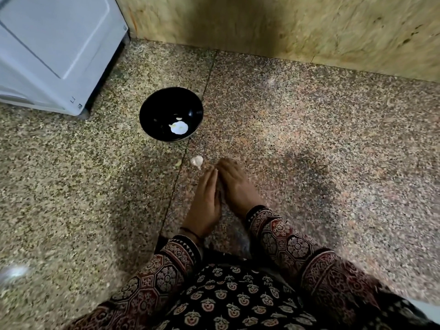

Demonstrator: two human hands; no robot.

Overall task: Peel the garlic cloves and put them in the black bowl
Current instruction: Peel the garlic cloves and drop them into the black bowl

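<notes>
- Floor point(309, 129) carries the bowl, so the seated person works low.
- Bowl point(148, 108) is within reach and holds pale bits, probably peeled cloves.
- Nearer than the bowl, left hand point(204, 203) and right hand point(235, 184) press flat together with straight fingers, perhaps rubbing skin loose; no clove shows between them.
- Garlic point(197, 161) lies between bowl and fingertips, likely next.

Home, speckled stone floor point(309, 129), white appliance point(52, 51)
</notes>
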